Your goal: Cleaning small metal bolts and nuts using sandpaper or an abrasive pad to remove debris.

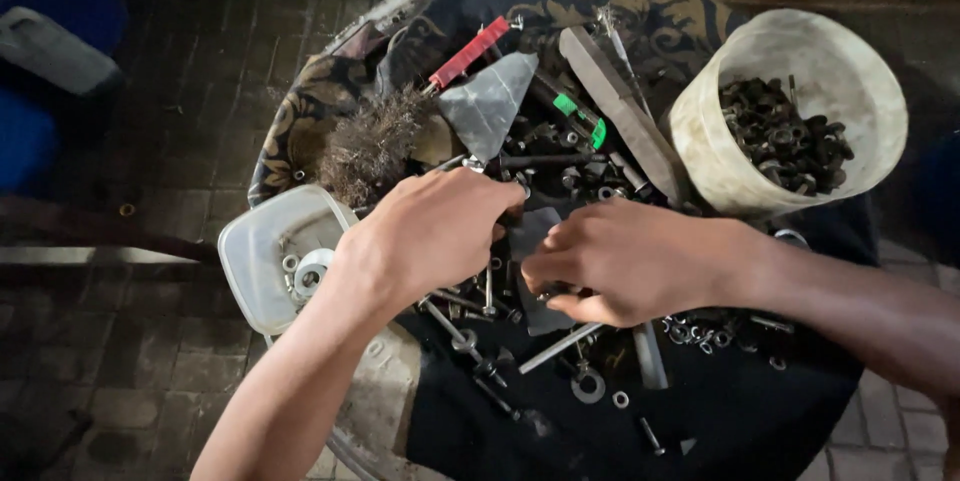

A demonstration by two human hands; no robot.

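A round work surface is draped with a black cloth patterned in gold [640, 1], presumably so that small parts are kept from rolling off. At the upper right, a large, stained cream plastic tub [870, 71] is tipped toward the centre, so that its load of dark nuts and washers is exposed and within reach. At the left edge a clear, square plastic container [250, 261] is set, with a few pale washers and rings inside; it appears to be kept apart for sorted pieces.

Across the top of the heap, longer tools are laid: a flat grey metal file [620, 106], a wire brush with a red handle [470, 51], a grey trowel-shaped metal blade [490, 101], and a green-marked tool [575, 113] partly buried.

Both hands are lowered into the central pile of dark bolts, nuts and threaded rods [560, 166]. The left hand [430, 231] is held knuckles-up with the fingers curled under; whether anything is gripped cannot be told. The right hand [630, 261] is closed narrowly, fingertips pinched together at the pile, seemingly around a small piece of hardware, which is hidden by the fingers.

Below the hands, loose steel washers [590, 384] and long bolts [460, 336] are scattered on the cloth.
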